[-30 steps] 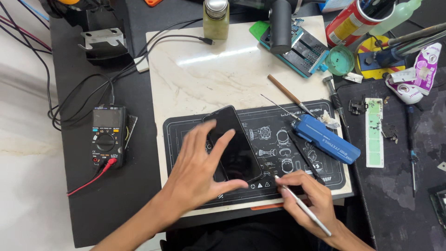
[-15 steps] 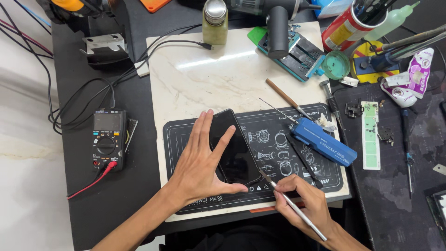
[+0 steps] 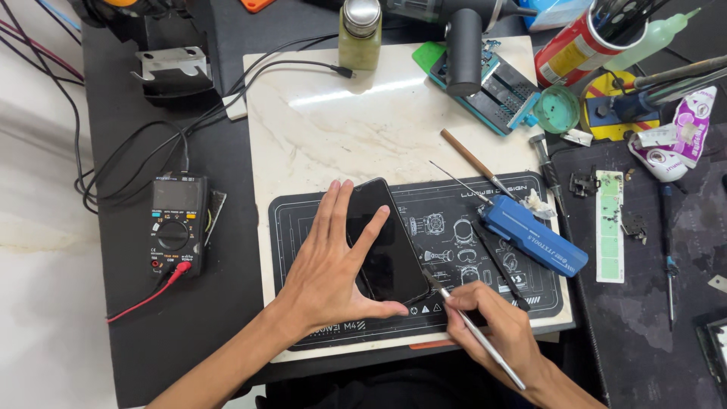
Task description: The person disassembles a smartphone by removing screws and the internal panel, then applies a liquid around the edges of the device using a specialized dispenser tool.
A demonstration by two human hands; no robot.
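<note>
Two hands on the job. Left hand (image 3: 329,269) flat w/ fingers spread, pinning the black phone (image 3: 386,242) on the dark work mat (image 3: 485,303), near-centre of the tabletop; not curled round it. Right hand (image 3: 492,326) pinched shut on a thin metal pry tool (image 3: 473,329). Vs 1 s ago: tip has moved left, up to the phone's near-right edge, looks touching. Reads as prying at that seam. Blue tool case (image 3: 534,235) sits right, untouched.

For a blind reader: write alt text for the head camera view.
A left hand presses a dark smartphone flat on a black repair mat, while the right hand works a thin metal tool at its lower right edge. A multimeter sits left, a blue tool case right.
</note>
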